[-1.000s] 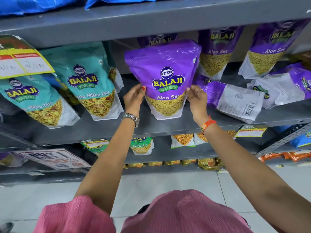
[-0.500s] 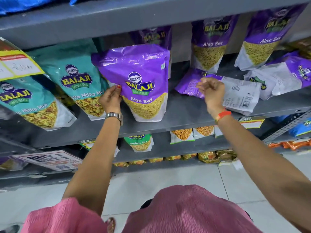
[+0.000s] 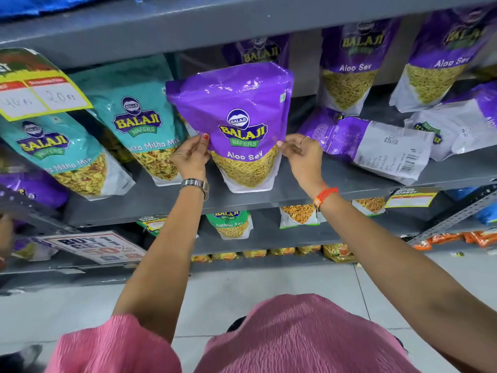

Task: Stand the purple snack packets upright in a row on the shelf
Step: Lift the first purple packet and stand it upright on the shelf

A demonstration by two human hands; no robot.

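Observation:
A purple Aloo Sev packet (image 3: 236,103) stands upright on the grey shelf (image 3: 295,189). My left hand (image 3: 191,157) pinches its left edge and my right hand (image 3: 301,157) pinches its right edge. Behind it stands another purple packet (image 3: 258,51), mostly hidden. To the right, two purple packets (image 3: 349,76) (image 3: 441,65) stand upright at the back. In front of them a purple packet (image 3: 371,146) lies flat with its white back up, and one more (image 3: 462,122) lies flat at the far right.
Teal Khatta Mitha Mix packets (image 3: 139,125) (image 3: 59,157) stand just left of the held packet. A yellow price tag (image 3: 40,95) hangs at upper left. The shelf above (image 3: 242,22) is close overhead. Lower shelves hold smaller packets (image 3: 231,224) and a promo sign (image 3: 99,247).
My right hand, which had gone to the flat packet half a second ago, is back on the right edge of the upright packet. The packet has shifted left towards the teal packets.

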